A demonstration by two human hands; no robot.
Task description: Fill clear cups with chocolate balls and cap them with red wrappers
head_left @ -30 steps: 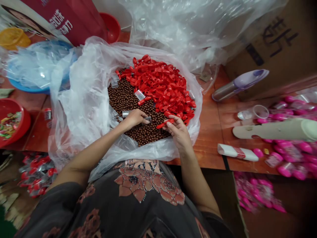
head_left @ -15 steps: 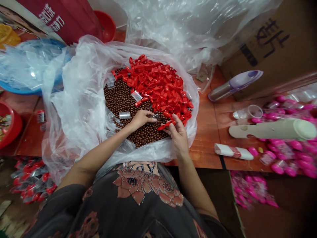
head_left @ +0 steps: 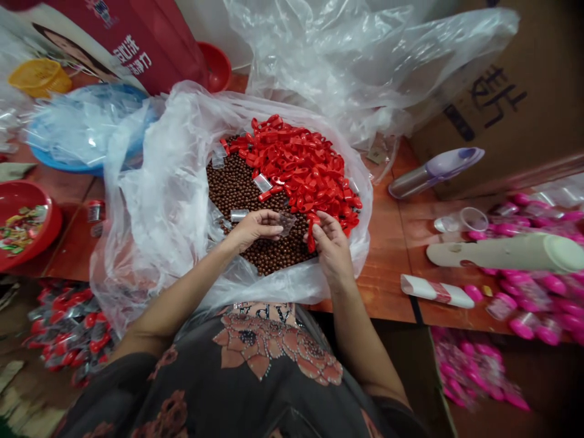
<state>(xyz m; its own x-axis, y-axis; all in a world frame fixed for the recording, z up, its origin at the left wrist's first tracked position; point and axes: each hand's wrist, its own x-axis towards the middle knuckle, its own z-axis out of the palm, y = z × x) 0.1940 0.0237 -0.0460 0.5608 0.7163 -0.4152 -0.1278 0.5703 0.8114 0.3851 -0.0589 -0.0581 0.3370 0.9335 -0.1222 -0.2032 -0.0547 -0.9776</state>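
I have the left hand (head_left: 254,231) pinching a clear tube (head_left: 287,222) over brown beads (head_left: 241,194), and the right hand (head_left: 333,248) pinching a red cap (head_left: 311,234) beside the red heap (head_left: 301,164). A plastic bag (head_left: 137,219) surrounds both; a flask (head_left: 433,174) lies off to the right on the table (head_left: 387,261).

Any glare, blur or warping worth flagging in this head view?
Head view: glare streaks on the plastic sheeting; wide-angle warping bends the table's edge; pink packets at lower right look soft, while the left hand and right hand are fairly sharp.

Chinese characters, too unclear to read exactly, mark the red banner (head_left: 137,42) and cardboard carton (head_left: 497,103).
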